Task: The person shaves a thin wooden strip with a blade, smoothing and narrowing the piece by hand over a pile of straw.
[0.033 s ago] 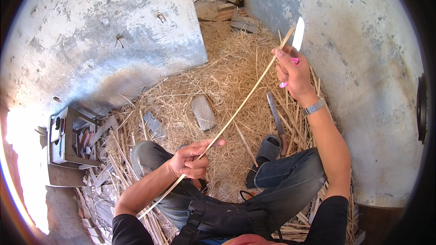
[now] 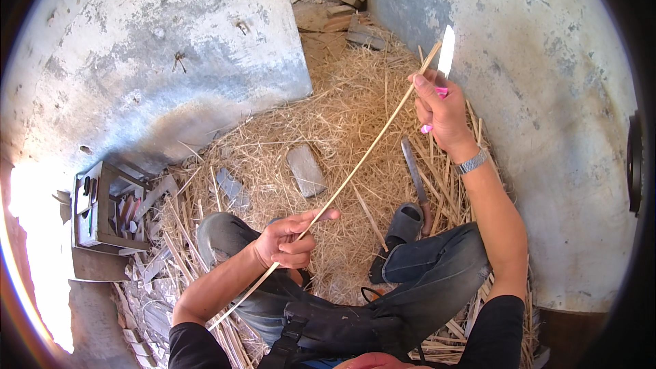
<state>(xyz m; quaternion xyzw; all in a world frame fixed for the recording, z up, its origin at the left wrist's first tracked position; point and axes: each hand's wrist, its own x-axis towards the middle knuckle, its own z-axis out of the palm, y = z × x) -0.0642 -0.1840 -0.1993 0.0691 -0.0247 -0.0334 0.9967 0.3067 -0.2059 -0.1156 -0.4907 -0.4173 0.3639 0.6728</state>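
Note:
A long, thin bamboo strip (image 2: 360, 164) runs slantwise across the view, from low on the left up to the right. My left hand (image 2: 287, 242) is closed round its lower part, with the index finger stretched out along one side. Farther off, near the wall, my right hand (image 2: 441, 113) pinches the upper end between thumb and fingers. That same hand also grips a small knife (image 2: 446, 53), its white-looking blade pointing up and bits of its pink handle showing between the fingers. The blade stands beside the strip's tip; whether they touch, I cannot tell.
A large knife (image 2: 415, 174) with a brown handle lies by my slipper (image 2: 404, 224). Straw-like shavings (image 2: 348, 113) cover the floor round a grey brick (image 2: 307, 170). More strips (image 2: 447, 195) lie along the right wall. At left stands a small wooden box (image 2: 102, 205) holding odds and ends.
The small knife's blade has tipped very slightly to the left. Both hands and the bamboo strip look otherwise unmoved.

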